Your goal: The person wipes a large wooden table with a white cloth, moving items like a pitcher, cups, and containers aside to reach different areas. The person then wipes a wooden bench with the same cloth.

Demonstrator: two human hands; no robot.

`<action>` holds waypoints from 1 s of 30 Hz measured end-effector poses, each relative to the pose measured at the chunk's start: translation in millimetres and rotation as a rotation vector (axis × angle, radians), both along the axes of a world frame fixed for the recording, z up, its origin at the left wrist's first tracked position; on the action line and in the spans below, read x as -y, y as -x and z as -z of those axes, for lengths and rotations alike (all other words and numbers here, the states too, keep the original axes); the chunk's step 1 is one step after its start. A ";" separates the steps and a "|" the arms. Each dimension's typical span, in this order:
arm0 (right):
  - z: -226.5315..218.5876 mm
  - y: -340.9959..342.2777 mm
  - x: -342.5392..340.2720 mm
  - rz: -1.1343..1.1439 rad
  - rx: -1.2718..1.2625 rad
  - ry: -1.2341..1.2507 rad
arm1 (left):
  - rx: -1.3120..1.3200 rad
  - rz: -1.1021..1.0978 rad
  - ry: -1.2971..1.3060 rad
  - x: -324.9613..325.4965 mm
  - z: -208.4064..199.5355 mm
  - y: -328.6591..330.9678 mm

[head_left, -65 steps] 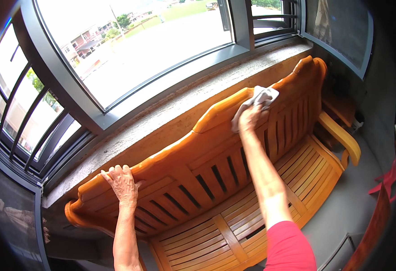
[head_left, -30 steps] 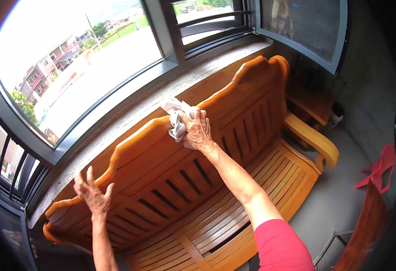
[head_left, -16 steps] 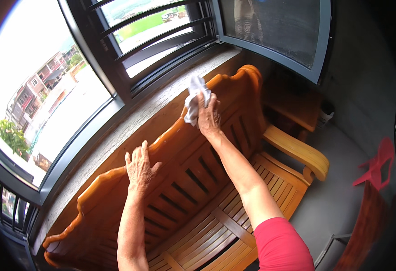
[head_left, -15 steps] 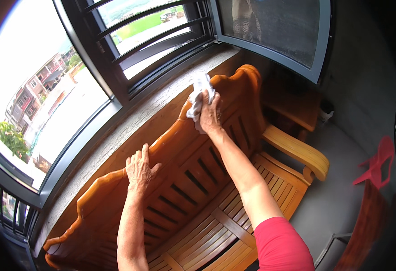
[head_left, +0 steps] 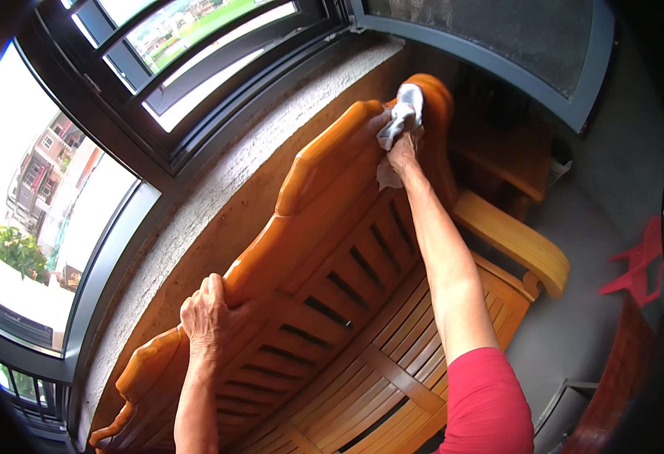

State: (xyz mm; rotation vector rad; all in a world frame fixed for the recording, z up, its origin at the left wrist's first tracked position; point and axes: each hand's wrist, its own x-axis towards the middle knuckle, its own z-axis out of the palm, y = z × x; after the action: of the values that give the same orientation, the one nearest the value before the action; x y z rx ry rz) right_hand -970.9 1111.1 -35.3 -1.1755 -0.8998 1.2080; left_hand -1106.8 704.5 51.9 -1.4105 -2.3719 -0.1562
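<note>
A wooden bench [head_left: 332, 250] with a wavy-topped, slatted backrest stands along the window wall. My right hand [head_left: 404, 151] is closed round a white and grey cloth [head_left: 402, 113], which presses against the backrest near its far right corner. Part of the cloth hangs below my fingers. Further left, my left hand [head_left: 205, 314] grips the backrest's top edge, its fingers curled over the rail and the back of the hand facing me.
Behind the backrest runs a rough concrete sill [head_left: 218, 170] under dark-framed windows. An opened window sash [head_left: 586, 98] juts out at upper right. Beyond the bench's armrest [head_left: 514, 234] are a small wooden table [head_left: 514, 166] and a red plastic stool [head_left: 639, 265].
My right hand has slid the cloth rightward along the top rail to the corner. My left hand has shifted left and down, and its fingers now wrap over the edge.
</note>
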 end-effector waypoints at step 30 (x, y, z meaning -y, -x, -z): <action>126.6 -19.7 36.9 -0.002 0.842 -0.494 | -0.197 -0.093 -0.013 -10.0 16.0 -3.9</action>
State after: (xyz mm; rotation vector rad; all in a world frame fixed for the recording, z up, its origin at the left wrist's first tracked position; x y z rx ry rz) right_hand -951.2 1074.1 -161.9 -1.2612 -1.7036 0.3963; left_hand -1103.0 714.5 35.9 -1.2456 -2.2643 -0.0070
